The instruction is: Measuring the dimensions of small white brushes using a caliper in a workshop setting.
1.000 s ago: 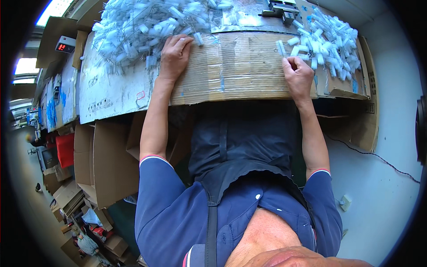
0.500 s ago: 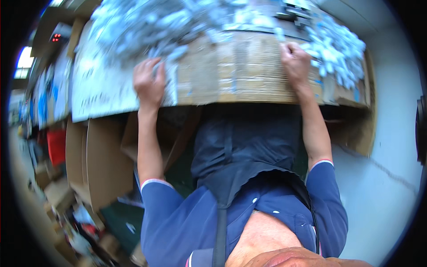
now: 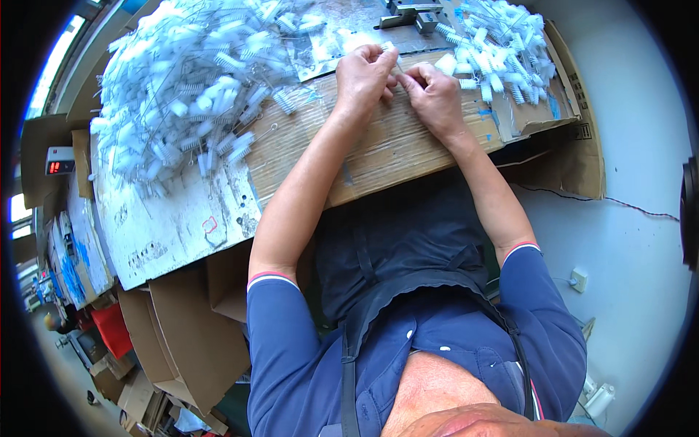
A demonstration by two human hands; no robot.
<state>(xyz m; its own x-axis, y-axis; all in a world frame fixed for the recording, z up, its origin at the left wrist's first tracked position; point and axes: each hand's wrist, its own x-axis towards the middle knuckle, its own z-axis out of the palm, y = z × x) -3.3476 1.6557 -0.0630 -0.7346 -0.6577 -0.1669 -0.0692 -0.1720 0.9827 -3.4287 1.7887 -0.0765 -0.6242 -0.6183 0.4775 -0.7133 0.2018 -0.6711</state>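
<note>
Both hands moved inward from wide-apart spots on cardboard; now meet at bench centre.

Head view: left hand (image 3: 368,73) and right hand (image 3: 435,95) fingertip to fingertip, pinched shut on small white piece (image 3: 393,57) between them, likely held close for fine fitting. Piece lifted just above cardboard sheet (image 3: 378,153). Big heap of white springy parts (image 3: 189,87) at left, smaller heap (image 3: 502,51) at right, both within reach. Metal fixture (image 3: 411,11) just beyond hands.
</note>
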